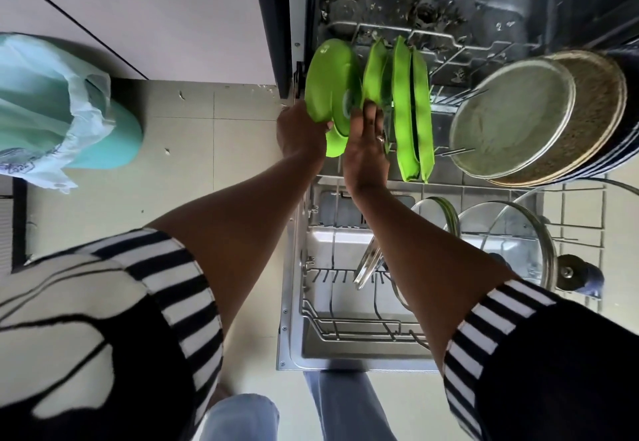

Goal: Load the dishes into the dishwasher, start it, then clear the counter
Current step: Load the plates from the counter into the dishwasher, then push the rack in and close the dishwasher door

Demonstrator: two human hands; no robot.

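Note:
The dishwasher stands open with its lower rack [449, 43] pulled out over the dropped door [294, 337]. Several green plates [413, 108] stand on edge in the rack. My left hand [299, 132] grips the lower rim of the leftmost green plate [328, 84]. My right hand [364, 150] holds the neighbouring green plate [375, 74] from below, its fingers between the plates. A stack of round pans and plates [539, 115] leans in the rack to the right.
Glass pot lids [501, 229] with a dark knob [570, 273] stand in a rack nearer to me, beside a glass item [368, 264]. A teal bin [114, 129] lined with a plastic bag stands on the tiled floor at the left. Debris lies on the dishwasher's floor.

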